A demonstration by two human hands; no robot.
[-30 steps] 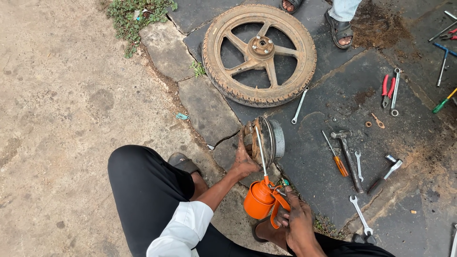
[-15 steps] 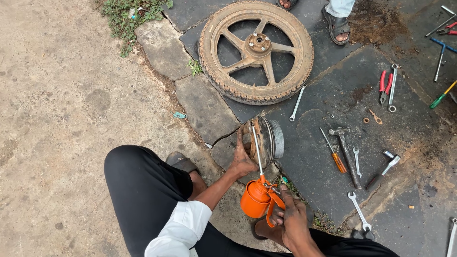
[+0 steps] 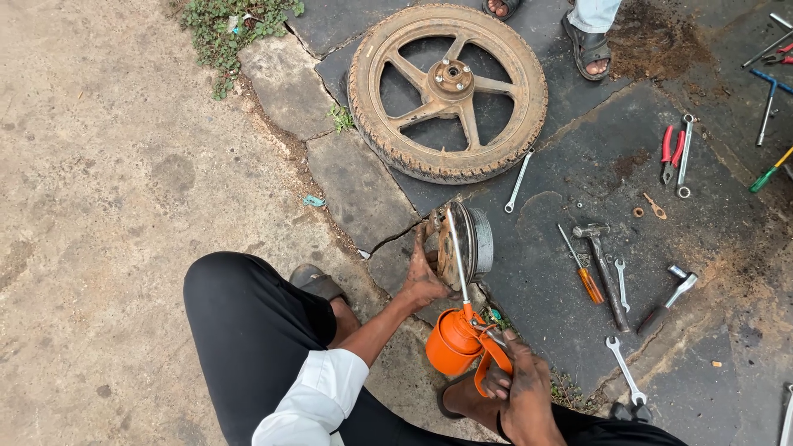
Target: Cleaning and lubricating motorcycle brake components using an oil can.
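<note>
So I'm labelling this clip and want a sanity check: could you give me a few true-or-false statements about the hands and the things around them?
1. The right hand holds an orange oil can. True.
2. The left hand rests on the wheel. False: it steadies a round metal drum part standing on edge; the wheel lies flat, apart from it.
3. The can's thin spout points up toward the drum part. True.
4. The hammer is in the left hand. False: it lies on the dark stone slab, beside an orange-handled screwdriver.
5. Red-handled pliers lie right of the wheel. True.
</note>
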